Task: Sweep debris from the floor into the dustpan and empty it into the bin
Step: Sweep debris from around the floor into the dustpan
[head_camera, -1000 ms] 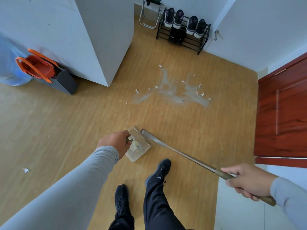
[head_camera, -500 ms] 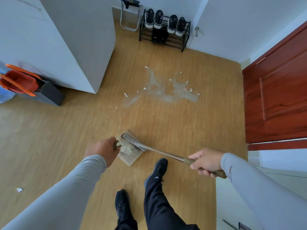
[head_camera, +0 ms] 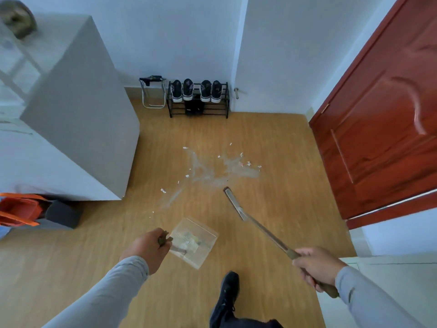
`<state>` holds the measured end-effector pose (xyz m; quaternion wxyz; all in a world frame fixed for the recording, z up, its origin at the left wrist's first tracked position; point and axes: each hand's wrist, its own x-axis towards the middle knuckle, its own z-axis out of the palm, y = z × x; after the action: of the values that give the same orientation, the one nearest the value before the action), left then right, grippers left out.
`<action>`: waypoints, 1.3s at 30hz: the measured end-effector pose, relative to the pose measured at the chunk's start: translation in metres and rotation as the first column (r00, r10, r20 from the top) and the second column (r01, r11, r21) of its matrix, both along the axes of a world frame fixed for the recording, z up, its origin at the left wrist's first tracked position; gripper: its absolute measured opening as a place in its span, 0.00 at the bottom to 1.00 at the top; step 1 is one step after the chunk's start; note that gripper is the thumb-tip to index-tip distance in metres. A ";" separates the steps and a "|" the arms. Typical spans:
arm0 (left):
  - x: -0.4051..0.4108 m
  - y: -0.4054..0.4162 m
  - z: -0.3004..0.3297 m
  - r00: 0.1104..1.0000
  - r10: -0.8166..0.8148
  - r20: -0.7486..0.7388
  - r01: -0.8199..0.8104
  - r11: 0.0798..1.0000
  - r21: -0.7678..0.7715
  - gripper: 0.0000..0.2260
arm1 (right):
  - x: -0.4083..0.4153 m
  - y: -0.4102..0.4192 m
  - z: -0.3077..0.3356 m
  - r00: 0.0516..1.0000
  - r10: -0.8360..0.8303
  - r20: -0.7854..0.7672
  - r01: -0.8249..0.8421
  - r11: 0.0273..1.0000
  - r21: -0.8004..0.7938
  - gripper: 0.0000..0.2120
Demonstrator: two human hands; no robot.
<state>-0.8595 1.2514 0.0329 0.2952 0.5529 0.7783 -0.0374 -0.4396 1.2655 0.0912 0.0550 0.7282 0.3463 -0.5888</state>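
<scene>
Far across the wooden floor (head_camera: 272,143), pale dusty debris (head_camera: 212,166) lies scattered near the red door (head_camera: 378,129) on the right. The right hand (head_camera: 316,266) is wrapped round the long, stiff broom (head_camera: 255,223), gripped low for control. The left hand (head_camera: 146,249) is closed on the handle of the clear dustpan (head_camera: 196,242), near and left, which looks light and rigid.
</scene>
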 end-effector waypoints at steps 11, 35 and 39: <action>0.068 0.113 0.033 0.997 -0.078 0.017 0.077 0.996 0.049 0.07 | 0.060 0.088 -0.002 0.948 -0.312 0.054 0.308 0.949 0.070 0.06; 0.139 0.340 0.010 0.985 -0.142 0.096 0.140 0.990 0.037 0.07 | 0.134 0.308 0.006 0.865 -0.451 0.220 0.454 0.890 0.041 0.05; 0.174 0.362 0.006 0.994 -0.097 0.058 0.097 0.995 -0.005 0.08 | 0.180 0.375 -0.026 0.879 -0.414 0.237 0.418 0.908 0.038 0.05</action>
<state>-0.6859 1.6137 0.0389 0.3175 0.5897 0.7416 -0.0385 -0.2596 1.6406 0.0650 -0.0259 0.8508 0.1685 -0.4971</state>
